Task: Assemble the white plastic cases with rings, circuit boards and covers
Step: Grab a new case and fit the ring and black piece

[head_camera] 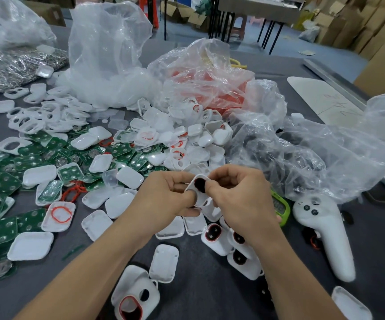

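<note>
Many green circuit boards (0, 181) lie in a heap at your far left on the grey table (210, 296), and white covers (39, 175) are mixed among them. Behind this heap a clear bag holds shiny metal parts (20, 68); what they are exactly, I cannot tell. A little more to the right there is a pile of white frames (32, 121) with oval openings. In front of them one open case half (48, 224) lies flat with a red ring (53, 215) inside it. A big clear plastic bag (108, 54) stands tall behind the frames, and next to it a second bag (210, 77) shows something red through its film.

Your two hands are together in the middle, above the table. Your left hand (163, 199) and your right hand (242, 197) both pinch one white case (191, 184), which is tilted between them. The left thumb presses its lower edge, and the right thumb lies over its dark opening. The other fingers are curled behind it.

Just below your right hand several finished cases (214, 236) with red-edged dark windows lie close together. Beside your right wrist a green device (281, 211) is partly hidden. Further right a white controller (325, 241) rests on the table, with crumpled clear film (325, 146) behind it.
</note>
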Demonstrator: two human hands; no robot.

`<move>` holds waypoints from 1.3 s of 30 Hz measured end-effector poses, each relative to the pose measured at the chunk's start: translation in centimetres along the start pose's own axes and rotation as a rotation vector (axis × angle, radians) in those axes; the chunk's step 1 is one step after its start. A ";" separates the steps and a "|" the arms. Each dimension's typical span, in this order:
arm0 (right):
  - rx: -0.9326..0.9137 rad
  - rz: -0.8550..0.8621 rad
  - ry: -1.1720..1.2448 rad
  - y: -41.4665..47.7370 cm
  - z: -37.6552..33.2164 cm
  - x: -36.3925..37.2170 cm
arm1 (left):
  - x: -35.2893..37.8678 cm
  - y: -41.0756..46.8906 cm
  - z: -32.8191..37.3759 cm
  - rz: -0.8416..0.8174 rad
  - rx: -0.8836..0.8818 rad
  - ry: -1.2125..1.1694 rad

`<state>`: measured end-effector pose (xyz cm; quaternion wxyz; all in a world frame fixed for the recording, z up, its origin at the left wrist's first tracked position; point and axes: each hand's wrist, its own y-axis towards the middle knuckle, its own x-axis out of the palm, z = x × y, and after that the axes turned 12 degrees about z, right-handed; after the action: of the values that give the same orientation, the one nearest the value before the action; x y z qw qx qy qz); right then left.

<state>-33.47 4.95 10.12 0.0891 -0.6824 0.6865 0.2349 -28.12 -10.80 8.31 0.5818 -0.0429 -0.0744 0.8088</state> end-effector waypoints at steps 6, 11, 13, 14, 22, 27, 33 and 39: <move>-0.019 0.052 -0.042 -0.3 -0.1 0.4 | 0.0 -0.3 0.1 0.000 0.067 0.065; -0.050 0.024 -0.048 -0.5 -0.3 0.4 | -0.1 -0.5 0.3 0.004 0.106 0.099; -0.069 0.006 -0.035 -0.6 -0.3 0.4 | -0.1 -0.5 0.3 0.018 0.109 0.103; -0.081 0.001 -0.030 -0.7 -0.3 0.4 | -0.1 -0.5 0.3 0.022 0.107 0.097; -0.085 -0.066 -0.002 -0.3 0.0 0.3 | -0.2 -0.3 0.3 0.011 0.025 0.021; -0.037 -0.142 0.064 0.1 0.0 -0.1 | -0.3 -0.3 0.2 -0.009 -0.021 -0.020; -0.017 -0.129 0.119 0.1 -0.1 -0.2 | -0.3 -0.4 0.3 -0.013 -0.031 -0.043; -0.063 -0.097 0.117 -0.2 -0.5 0.1 | -0.1 -0.4 0.5 0.029 -0.043 -0.079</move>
<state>-33.15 4.65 10.45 0.0383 -0.7298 0.6490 0.2116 -27.79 -10.83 8.86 0.5658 -0.0246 -0.1142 0.8163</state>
